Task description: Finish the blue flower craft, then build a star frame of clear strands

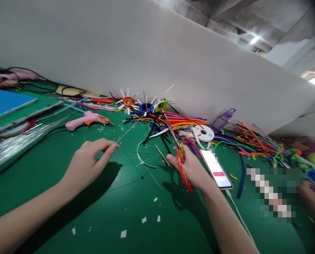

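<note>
My left hand (90, 160) is closed in a pinch, thumb against forefinger, on a thin pale strand (131, 127). From my fingertips the strand slants up to the right, past the craft pieces at the back. My right hand (190, 165) grips red-handled scissors (182, 174), their blades pointing up and away from me. Between my hands a curled white strip (139, 155) and a thin wooden stick (162, 154) lie on the green table. Behind the scissors are a yellow cap-like piece (161, 106), a blue one (146, 107) and an orange-red one with white spokes (128, 101).
A pink glue gun (87, 121) lies at left. Colourful pipe cleaners (183, 120), a ribbon spool (203, 133) and a purple bottle (223, 120) line the wall. A phone (217, 168) on a cable sits right of my wrist. Another person's hand (314, 197) is far right.
</note>
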Demonstrator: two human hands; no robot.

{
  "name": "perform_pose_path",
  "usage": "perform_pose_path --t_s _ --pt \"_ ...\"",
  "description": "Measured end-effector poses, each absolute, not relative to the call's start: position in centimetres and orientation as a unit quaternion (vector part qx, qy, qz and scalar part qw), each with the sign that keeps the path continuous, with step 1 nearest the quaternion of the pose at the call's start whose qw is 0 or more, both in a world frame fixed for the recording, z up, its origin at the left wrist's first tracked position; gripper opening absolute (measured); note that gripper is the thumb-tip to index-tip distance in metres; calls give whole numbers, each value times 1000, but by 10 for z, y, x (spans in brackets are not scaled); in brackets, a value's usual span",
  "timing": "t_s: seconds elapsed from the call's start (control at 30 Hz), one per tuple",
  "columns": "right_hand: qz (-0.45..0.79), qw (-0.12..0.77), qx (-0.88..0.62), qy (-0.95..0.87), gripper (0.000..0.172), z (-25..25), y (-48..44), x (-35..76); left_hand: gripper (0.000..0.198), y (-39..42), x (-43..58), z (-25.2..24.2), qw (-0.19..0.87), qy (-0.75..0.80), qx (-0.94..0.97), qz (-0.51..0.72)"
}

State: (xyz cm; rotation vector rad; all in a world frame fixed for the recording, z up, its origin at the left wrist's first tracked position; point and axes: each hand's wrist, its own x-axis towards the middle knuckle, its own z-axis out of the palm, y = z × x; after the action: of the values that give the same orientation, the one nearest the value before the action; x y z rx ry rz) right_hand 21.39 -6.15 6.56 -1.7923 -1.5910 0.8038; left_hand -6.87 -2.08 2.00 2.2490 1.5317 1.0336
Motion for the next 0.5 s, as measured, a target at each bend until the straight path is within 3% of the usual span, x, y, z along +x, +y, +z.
perform_pose_path --t_s 0.17,0.37,0.5 --pt "406 238 -625 -623 47 71 -79 210 18 -26 -74 10 60 472 791 384" --pt "469 299 -566 -608 39 68 -87 201 14 -25 -73 5 39 425 827 366" --pt "543 340 -541 -545 45 53 -83 195 14 -25 -73 7 38 422 830 363"
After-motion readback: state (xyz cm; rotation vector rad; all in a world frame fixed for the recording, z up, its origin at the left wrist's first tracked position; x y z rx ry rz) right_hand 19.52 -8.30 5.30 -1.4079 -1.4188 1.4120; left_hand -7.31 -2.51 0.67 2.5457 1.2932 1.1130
